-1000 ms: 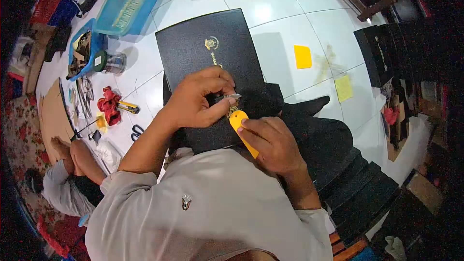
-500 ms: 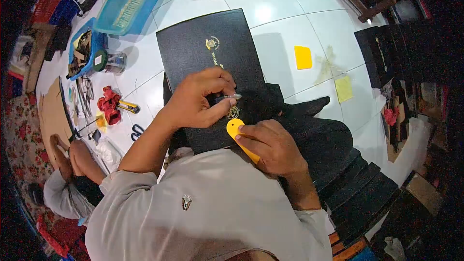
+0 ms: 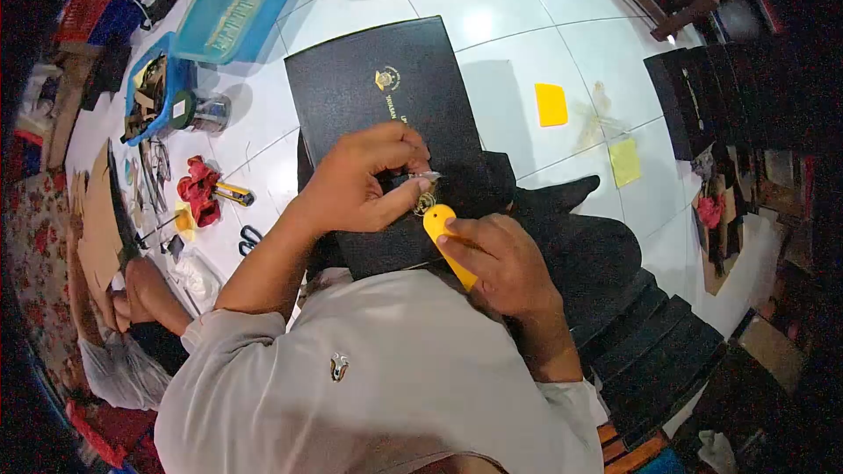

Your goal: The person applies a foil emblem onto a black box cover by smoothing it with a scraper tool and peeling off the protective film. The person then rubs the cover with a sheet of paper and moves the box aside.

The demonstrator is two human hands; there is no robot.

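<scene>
A black folder (image 3: 351, 61) with gold print and a gold emblem lies across the lap. My left hand (image 3: 364, 180) rests over its lower half, thumb and fingers pinched around a small shiny piece (image 3: 428, 176) whose kind I cannot make out. Just below that pinch a second gold emblem (image 3: 425, 202) shows in part. My right hand (image 3: 509, 263) is closed on a yellow plastic tool (image 3: 450, 246) with a rounded end and a small hole. That rounded end lies close to the emblem; its other end is hidden by my hand and shirt.
Black folders (image 3: 650, 360) are stacked at right. On the tiled floor are a yellow plastic piece (image 3: 551, 105), a yellow paper note (image 3: 625, 163), a blue tub (image 3: 233, 13), a jar (image 3: 206, 112), a yellow cutter (image 3: 234, 194) and scissors (image 3: 250, 239). A person (image 3: 132, 342) sits at left with cardboard (image 3: 98, 228).
My right hand has shifted the yellow tool slightly right and up, toward the emblem. My left hand is nearly still. The person at left has moved an arm and the cardboard.
</scene>
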